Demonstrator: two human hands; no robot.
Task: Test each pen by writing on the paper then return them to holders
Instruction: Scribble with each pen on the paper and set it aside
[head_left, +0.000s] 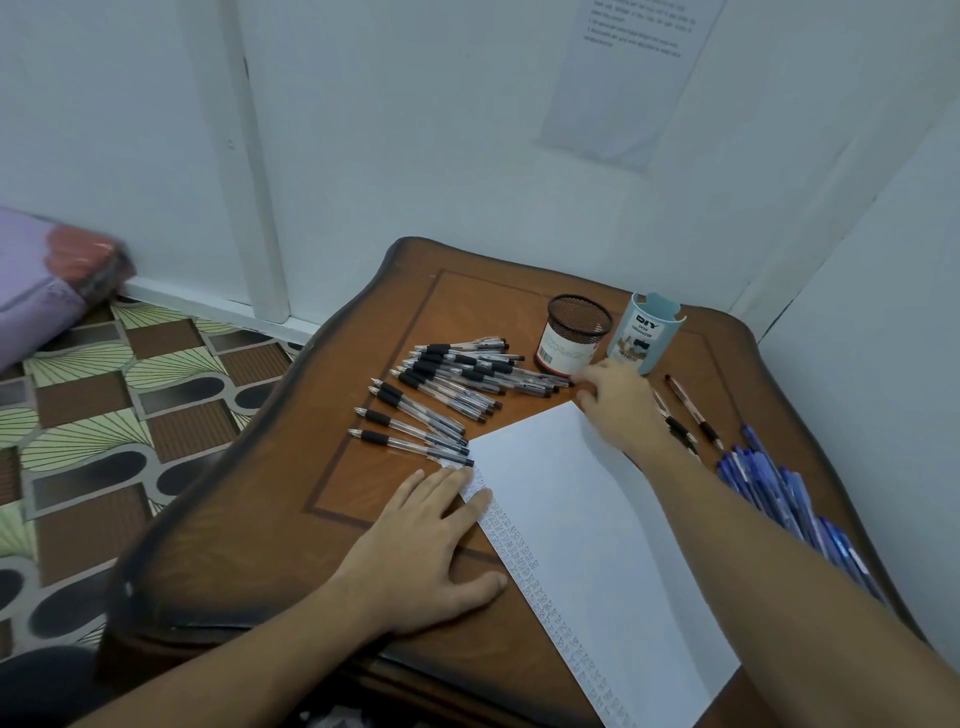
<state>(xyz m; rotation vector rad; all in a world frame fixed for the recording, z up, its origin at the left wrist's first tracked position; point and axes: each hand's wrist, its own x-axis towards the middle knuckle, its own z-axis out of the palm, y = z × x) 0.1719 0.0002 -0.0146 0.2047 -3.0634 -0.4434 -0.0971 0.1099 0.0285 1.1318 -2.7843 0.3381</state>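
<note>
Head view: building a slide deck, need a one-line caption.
Left hand holds down the paper; right hand at the black pens beside the mesh holder.

The bare left hand (431, 545) lies flat, palm down, fingers spread. The bare right hand (618, 410) reaches far forward, fingers seemingly curled downward; blur hides any grip.

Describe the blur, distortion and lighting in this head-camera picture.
Head view: the right hand is motion-blurred beside the mesh holder; the left hand on the paper is sharper; the wide lens bows the white wall trim; light is soft, without glare.
</note>
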